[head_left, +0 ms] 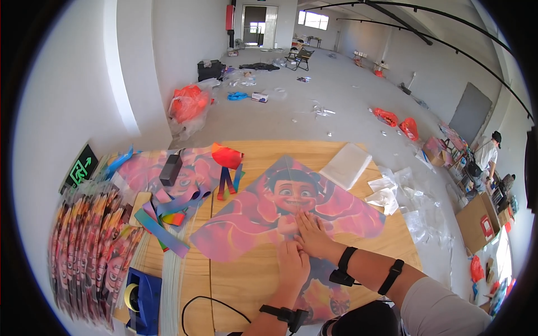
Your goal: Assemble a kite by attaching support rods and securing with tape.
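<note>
A pink and purple kite printed with a cartoon figure lies spread across the wooden table, its tip pointing to the far side. My right hand rests flat on the middle of the kite with its fingers stretched out. Just nearer to me, my left hand sits on the kite's lower middle with its fingers curled in. What lies under those fingers is hidden. The two hands are close together near the right thumb. Below them the printed tail part of the kite hangs toward my lap.
Left of the kite lie colored ribbons, a dark block, thin pale rods and a blue tape dispenser. Packed kites stand at far left. A clear plastic packet lies at back right. A person stands beyond, right.
</note>
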A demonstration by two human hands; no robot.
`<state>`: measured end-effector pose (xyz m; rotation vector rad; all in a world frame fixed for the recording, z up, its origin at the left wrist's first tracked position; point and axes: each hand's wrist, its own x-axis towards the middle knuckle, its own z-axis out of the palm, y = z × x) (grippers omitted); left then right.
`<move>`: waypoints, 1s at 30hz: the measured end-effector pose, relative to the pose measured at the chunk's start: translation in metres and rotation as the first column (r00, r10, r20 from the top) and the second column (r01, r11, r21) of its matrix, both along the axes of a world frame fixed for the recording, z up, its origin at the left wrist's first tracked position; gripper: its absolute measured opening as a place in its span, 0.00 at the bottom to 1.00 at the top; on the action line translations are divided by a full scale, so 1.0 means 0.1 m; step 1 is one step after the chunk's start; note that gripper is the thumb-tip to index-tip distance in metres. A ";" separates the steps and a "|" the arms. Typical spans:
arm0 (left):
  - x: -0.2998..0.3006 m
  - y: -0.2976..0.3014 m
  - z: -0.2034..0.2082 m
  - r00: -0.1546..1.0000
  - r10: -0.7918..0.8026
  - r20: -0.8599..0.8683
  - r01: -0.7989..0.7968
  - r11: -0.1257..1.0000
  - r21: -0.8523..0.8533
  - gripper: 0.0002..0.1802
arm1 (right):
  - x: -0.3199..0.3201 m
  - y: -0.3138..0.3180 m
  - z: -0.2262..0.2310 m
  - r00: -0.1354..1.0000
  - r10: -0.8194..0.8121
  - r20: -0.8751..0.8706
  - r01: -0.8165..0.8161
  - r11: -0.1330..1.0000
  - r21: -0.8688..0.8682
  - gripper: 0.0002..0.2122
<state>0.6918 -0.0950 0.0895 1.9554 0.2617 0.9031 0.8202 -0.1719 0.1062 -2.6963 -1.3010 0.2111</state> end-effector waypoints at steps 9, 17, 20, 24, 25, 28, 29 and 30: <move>0.05 0.12 -0.15 0.994 -0.102 0.037 0.107 0.980 -0.168 0.04 | -0.42 -0.21 0.15 0.988 -0.076 -0.134 0.073 0.997 -0.024 0.38; 0.02 0.28 -0.03 0.986 -0.126 -0.108 0.129 0.991 0.019 0.04 | -0.83 -0.47 0.40 0.974 0.034 -0.224 -0.090 0.966 -0.244 0.39; -0.28 0.42 0.16 0.968 -0.196 -0.156 0.173 0.973 -0.150 0.03 | -1.01 -0.55 0.42 0.931 0.037 -0.363 -0.129 0.964 -0.234 0.37; -1.09 0.41 0.85 0.926 -0.344 -0.156 0.298 0.919 -0.257 0.06 | -1.24 -0.90 0.39 0.921 0.127 -0.369 -0.144 0.989 -0.017 0.30; -1.32 0.41 1.03 0.885 -0.417 -0.205 0.364 0.897 -0.253 0.07 | -1.25 -0.95 0.39 0.890 0.171 -0.422 -0.198 0.980 -0.021 0.26; -2.12 0.37 1.47 0.855 -0.443 -0.269 0.353 0.878 -0.324 0.10 | -1.54 -1.23 0.47 0.849 0.262 -0.459 -0.244 0.965 0.100 0.21; -2.34 0.40 1.50 0.853 -0.440 -0.279 0.350 0.881 -0.318 0.10 | -1.67 -1.36 0.51 0.849 0.296 -0.437 -0.227 0.952 0.205 0.20; -2.55 0.43 1.50 0.874 -0.422 -0.241 0.300 0.859 -0.416 0.10 | -1.78 -1.47 0.55 0.846 0.298 -0.442 -0.223 0.951 0.213 0.20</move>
